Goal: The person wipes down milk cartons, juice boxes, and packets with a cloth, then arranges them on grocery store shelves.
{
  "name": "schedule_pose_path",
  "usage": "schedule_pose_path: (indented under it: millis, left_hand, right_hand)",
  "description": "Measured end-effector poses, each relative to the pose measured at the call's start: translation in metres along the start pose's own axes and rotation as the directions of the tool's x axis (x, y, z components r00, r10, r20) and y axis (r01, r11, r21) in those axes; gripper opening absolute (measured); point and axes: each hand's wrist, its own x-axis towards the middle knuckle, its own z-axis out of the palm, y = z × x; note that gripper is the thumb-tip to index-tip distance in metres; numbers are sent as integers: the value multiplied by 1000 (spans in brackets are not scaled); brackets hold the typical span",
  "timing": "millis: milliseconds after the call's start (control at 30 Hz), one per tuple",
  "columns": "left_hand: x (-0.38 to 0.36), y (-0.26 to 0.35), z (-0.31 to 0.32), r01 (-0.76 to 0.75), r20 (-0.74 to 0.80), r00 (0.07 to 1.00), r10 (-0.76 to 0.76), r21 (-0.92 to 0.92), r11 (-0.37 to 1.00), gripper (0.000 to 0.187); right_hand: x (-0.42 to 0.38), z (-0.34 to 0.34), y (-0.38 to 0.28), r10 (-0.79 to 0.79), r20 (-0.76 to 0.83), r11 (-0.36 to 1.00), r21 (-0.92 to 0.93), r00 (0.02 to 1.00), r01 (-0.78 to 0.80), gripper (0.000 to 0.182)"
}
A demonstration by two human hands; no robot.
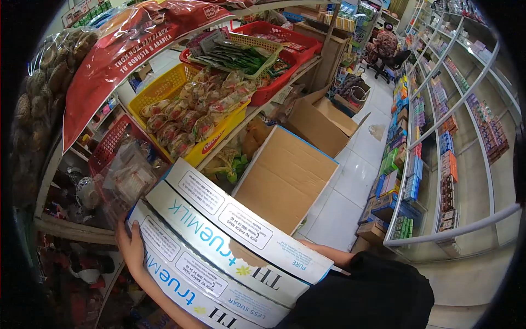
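Observation:
A stack of white TH true MILK cartons leans against my body, tilted across the view. The farther carton (197, 211), with a torn brown patch, reads "PURE". The nearer carton (186, 268) reads "LESS SUGAR". My left hand (130, 244) grips the stack's left end, its fingers at the carton edges. Around the far right side reaches my right hand (323, 254), its fingers mostly hidden behind the cartons. Just beyond the stack is a brown cardboard box (290, 175) with a blue edge.
Wrapped goods fill a yellow basket (159, 93) on the left rack, beside a red basket (298, 63). An open cardboard box (315, 123) stands on the tiled floor (350, 175). Glass-fronted shelves (466, 153) line the right side. A person (383, 44) is farther down the aisle.

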Motion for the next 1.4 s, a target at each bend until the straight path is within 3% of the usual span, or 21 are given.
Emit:
schedule_pose_path:
  millis: [200,400,500,533,600,733,800,933,967,1067,1133,1200,1267,1333,1400]
  left_hand:
    - [-1,1,2,-49,-1,999,49,-21,999,39]
    - [-1,2,1,-2,10,1000,2,46,999,43]
    - [-2,6,0,14,15,1000,-15,62,998,44]
    - [-3,8,-1,17,16,1000,-19,69,997,44]
    - [-2,4,0,7,5,1000,-7,65,998,44]
    - [-2,5,-1,-27,20,999,27,14,1000,43]
    - [-3,4,1,-24,3,1000,24,24,999,42]
    - [-1,4,-1,-41,6,999,41,15,999,42]
    - [-2,4,0,-26,4,1000,26,16,1000,43]
    - [0,1,1,16,-1,1000,-16,47,999,45]
    - [-1,0,0,15,0,1000,-15,66,998,46]
    - [-1,3,0,-18,0,1000,18,68,997,47]
    - [0,0,0,-29,18,999,28,73,997,46]
    - [-1,-1,0,-35,3,999,35,65,997,46]
    - [-2,5,1,-124,-22,992,123,-29,992,42]
  right_hand:
    - [5,12,-24,-58,5,997,-49,998,58,49]
    - [50,41,-93,-292,154,954,-21,944,298,48]
    - [50,65,-132,-318,302,948,95,899,304,56]
    - [27,86,-154,-338,269,920,-108,902,378,67]
    - [28,92,-165,-441,305,685,-494,844,536,75]
    - [31,95,-170,-491,359,397,-719,794,570,80]
    - [32,93,-171,-482,397,264,-784,781,562,80]
    - [45,96,-178,-547,363,229,-802,754,552,76]
    - [48,99,-179,-615,333,253,-775,715,579,60]
    - [56,103,-198,-629,395,142,-788,669,598,44]
    - [64,103,-225,-611,491,-91,-823,621,561,38]
    - [37,136,-251,-784,461,-172,-806,417,567,37]
    - [12,171,-258,-836,526,-279,-655,159,703,38]
    - [-22,206,-245,-783,604,-177,-444,147,879,43]
    - [-31,226,-222,-603,797,25,-22,33,999,44]
